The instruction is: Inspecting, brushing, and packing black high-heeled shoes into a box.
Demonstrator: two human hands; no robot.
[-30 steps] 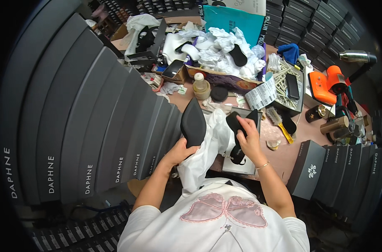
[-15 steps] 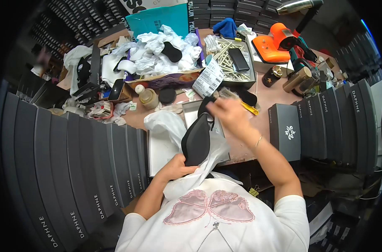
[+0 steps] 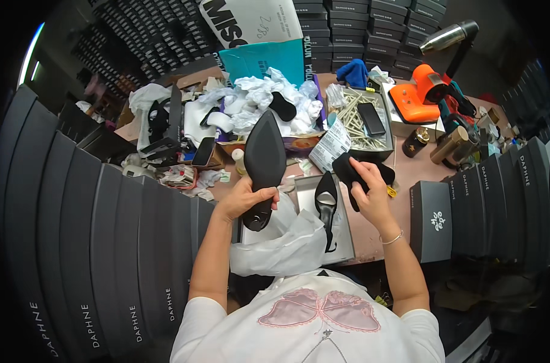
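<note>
My left hand (image 3: 249,198) is closed around the heel end of a black pointed-toe shoe (image 3: 266,152). The shoe is held toe up, its dark sole facing me. My right hand (image 3: 370,190) grips a flat black pad (image 3: 346,175), whose exact kind I cannot make out. Between my hands a second black pointed shoe (image 3: 327,206), with a slim strap at its heel end, lies in an open shoe box (image 3: 345,247). Crumpled white tissue paper (image 3: 281,248) spills over the box's near left part.
Dark shoe boxes stand in rows at left (image 3: 114,242) and right (image 3: 499,206). Behind are a carton of crumpled paper (image 3: 256,94), a box of pale sticks (image 3: 353,109) with a black phone (image 3: 372,119), an orange device (image 3: 415,100) and a dark jar (image 3: 416,142).
My left hand has lifted the shoe up and left, showing its sole. My right hand has moved away to the right with the black pad. The shoe in the box now shows plainly.
</note>
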